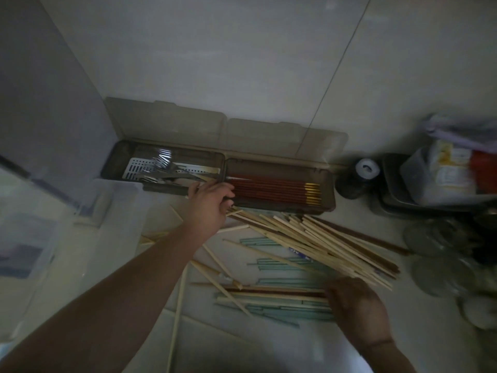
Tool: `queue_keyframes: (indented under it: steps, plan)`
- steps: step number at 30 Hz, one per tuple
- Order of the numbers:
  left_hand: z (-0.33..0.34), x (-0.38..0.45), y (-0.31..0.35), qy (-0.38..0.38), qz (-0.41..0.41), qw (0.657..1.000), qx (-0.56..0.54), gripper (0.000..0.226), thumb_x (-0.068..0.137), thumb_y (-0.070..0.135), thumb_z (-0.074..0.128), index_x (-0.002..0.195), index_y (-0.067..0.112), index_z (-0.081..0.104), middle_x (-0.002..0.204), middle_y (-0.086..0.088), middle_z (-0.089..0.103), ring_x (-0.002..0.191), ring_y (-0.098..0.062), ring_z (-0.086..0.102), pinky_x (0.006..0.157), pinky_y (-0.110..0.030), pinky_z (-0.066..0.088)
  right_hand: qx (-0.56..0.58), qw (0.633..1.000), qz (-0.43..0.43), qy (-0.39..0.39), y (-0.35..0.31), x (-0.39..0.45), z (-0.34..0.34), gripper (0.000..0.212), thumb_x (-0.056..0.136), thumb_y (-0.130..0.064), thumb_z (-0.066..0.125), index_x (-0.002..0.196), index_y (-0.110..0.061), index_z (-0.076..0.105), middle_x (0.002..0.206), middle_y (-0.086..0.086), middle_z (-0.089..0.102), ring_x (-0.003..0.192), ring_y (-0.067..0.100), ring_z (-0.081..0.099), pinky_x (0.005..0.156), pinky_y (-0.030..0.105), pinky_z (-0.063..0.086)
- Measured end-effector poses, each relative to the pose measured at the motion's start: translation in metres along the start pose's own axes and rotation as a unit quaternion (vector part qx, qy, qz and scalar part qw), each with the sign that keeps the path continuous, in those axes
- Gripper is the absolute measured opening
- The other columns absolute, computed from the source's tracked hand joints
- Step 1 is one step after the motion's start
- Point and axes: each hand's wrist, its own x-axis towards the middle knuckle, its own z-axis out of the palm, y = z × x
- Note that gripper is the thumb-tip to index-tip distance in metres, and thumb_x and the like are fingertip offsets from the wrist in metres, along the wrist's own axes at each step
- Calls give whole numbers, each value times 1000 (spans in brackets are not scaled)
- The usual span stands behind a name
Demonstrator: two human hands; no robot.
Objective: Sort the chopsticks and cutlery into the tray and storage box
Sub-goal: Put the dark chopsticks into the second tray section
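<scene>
We see left hand (208, 201) pinching the upper-left end of the pale chopstick bundle (317, 243), axis running lower right; right hand (355, 305) curled over teal-and-wood chopsticks (279, 300), grip unclear.

No legible text or labels

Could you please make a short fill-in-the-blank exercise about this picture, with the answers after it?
1. The red chopsticks lie in the ____ compartment of the storage box.
2. The forks lie in the ____ compartment.
3. The ____ hand holds the pale chopsticks.

Answers: right; left; left
</scene>
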Motion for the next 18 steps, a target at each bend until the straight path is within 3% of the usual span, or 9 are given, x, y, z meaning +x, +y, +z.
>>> queue_keyframes:
  steps: [5,11,13,15,18]
  plan:
    - [1,1,0,-6,-11,1000,6,18,79,22,56,89,19,71,109,8,70,100,-21,63,85,-27,20,28,998,50,-27,3,-19,4,27,83,-37,49,84,-22,72,81,-3,66,69,23,61,62,31,48]
    - [-2,1,1,-13,-15,1000,16,21,79,23,54,90,19,71,109,8,69,101,-21,63,82,-25,17,93,989,85,-71,-8,-10,1,27,81,-33,50,84,-21,74,80,-2,67,71,22,64,72,26,49]
    - [-2,1,1,-15,-18,1000,18,23,79,23,53,92,19,71,110,8,69,102,-22,62,82,-24,17,96,986,105,-91,-6,-8,0,13,78,-22,63,85,-22,74,81,-1,68,73,24,65,74,26,48]
    - [-2,1,1,-18,-21,999,17,24,79,23,53,93,19,71,110,8,69,103,-22,62,83,-24,17,84,982,125,-116,-6,-7,-2,20,76,-10,72,87,-25,74,85,-2,68,79,26,64,73,30,49]
    - [-2,2,2,-19,-23,999,19,23,78,23,53,91,19,71,110,8,69,102,-21,62,83,-25,17,39,981,123,-146,-10,-4,-7,20,82,-21,68,97,-34,71,98,-5,67,93,23,61,78,33,48]
